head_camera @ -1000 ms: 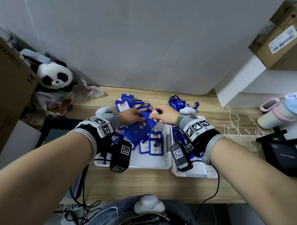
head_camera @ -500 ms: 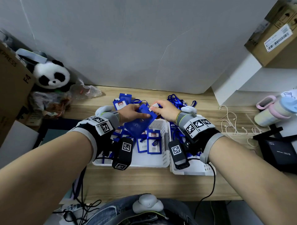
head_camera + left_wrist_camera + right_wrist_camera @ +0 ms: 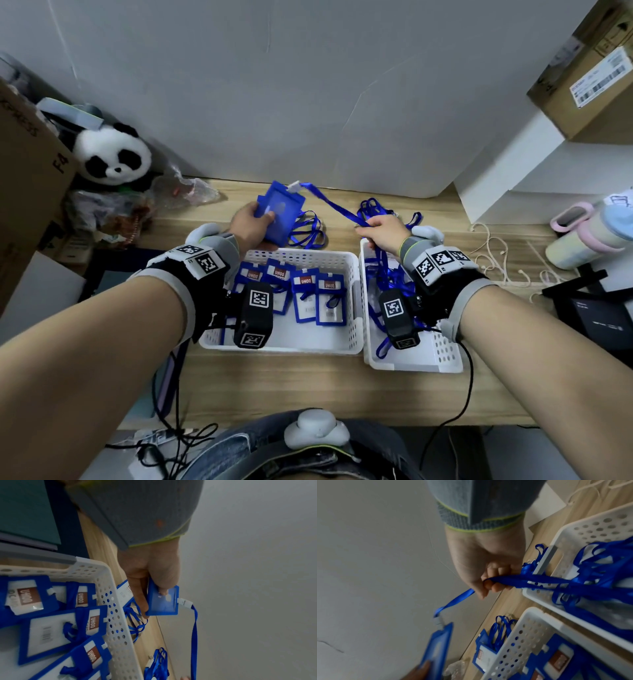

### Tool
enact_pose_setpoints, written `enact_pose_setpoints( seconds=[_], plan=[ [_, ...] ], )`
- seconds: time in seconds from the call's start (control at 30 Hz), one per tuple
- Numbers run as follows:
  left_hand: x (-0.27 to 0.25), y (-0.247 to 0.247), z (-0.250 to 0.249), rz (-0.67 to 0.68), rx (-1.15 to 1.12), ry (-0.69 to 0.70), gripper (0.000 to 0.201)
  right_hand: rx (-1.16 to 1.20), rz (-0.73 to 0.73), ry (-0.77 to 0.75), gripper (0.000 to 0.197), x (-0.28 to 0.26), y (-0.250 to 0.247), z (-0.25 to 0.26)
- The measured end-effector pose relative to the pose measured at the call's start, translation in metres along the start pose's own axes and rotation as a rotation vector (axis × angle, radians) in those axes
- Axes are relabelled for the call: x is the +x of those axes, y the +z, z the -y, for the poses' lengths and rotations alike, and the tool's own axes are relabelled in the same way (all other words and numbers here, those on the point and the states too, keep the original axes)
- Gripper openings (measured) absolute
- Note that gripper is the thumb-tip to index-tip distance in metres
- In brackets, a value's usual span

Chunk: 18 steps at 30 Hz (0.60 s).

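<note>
My left hand (image 3: 251,222) grips a blue badge holder (image 3: 280,209) above the desk, behind the left basket; the left wrist view shows the thumb pressed on the badge holder (image 3: 163,601). A white clip (image 3: 294,186) joins the holder to a blue lanyard (image 3: 337,209), which runs taut to my right hand (image 3: 382,230). That right hand (image 3: 485,574) has its fingers curled round the lanyard (image 3: 522,580), whose rest trails into the right basket (image 3: 442,356).
The left white basket (image 3: 308,260) holds several blue badge holders with UHOO cards. More lanyards and holders lie on the wooden desk (image 3: 308,383) behind the baskets. A panda toy (image 3: 113,154) and cardboard box stand at left; a tumbler (image 3: 589,233) and cords at right.
My hands have drawn apart: the left lifted the holder back and to the left, the right slid along the lanyard to the right, pulling it taut.
</note>
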<state>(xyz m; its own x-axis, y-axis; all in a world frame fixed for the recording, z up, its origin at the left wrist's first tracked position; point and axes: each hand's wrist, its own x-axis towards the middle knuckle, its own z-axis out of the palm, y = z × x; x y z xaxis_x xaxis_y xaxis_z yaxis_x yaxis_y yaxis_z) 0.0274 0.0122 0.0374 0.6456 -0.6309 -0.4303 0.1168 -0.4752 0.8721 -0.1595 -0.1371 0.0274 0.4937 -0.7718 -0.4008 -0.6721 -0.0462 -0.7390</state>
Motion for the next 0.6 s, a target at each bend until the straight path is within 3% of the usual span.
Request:
enact_pose_setpoints(
  seconds=[0.1, 0.23, 0.33, 0.43, 0.53, 0.6],
  plan=[
    [0.003, 0.000, -0.007, -0.017, -0.101, 0.060, 0.032, 0.043, -0.101, 0.090, 0.032, 0.002, -0.007, 0.002],
    [0.002, 0.006, -0.016, 0.100, -0.224, 0.044, 0.032, 0.012, -0.138, 0.041, 0.043, -0.001, -0.014, 0.026],
    [0.000, 0.014, -0.023, 0.218, -0.301, 0.026, 0.026, 0.355, -0.062, -0.041, 0.041, 0.001, -0.014, 0.051],
    [-0.002, 0.020, -0.030, 0.295, -0.362, 0.011, 0.039, 0.639, -0.035, -0.088, 0.029, -0.002, -0.015, 0.079],
    [-0.004, 0.020, -0.039, 0.392, -0.392, 0.027, 0.014, 0.744, 0.037, -0.154, 0.034, -0.002, -0.017, 0.098],
    [-0.006, 0.018, -0.047, 0.466, -0.397, 0.047, 0.011, 0.837, 0.082, -0.152, 0.035, -0.001, -0.018, 0.106]
  ],
)
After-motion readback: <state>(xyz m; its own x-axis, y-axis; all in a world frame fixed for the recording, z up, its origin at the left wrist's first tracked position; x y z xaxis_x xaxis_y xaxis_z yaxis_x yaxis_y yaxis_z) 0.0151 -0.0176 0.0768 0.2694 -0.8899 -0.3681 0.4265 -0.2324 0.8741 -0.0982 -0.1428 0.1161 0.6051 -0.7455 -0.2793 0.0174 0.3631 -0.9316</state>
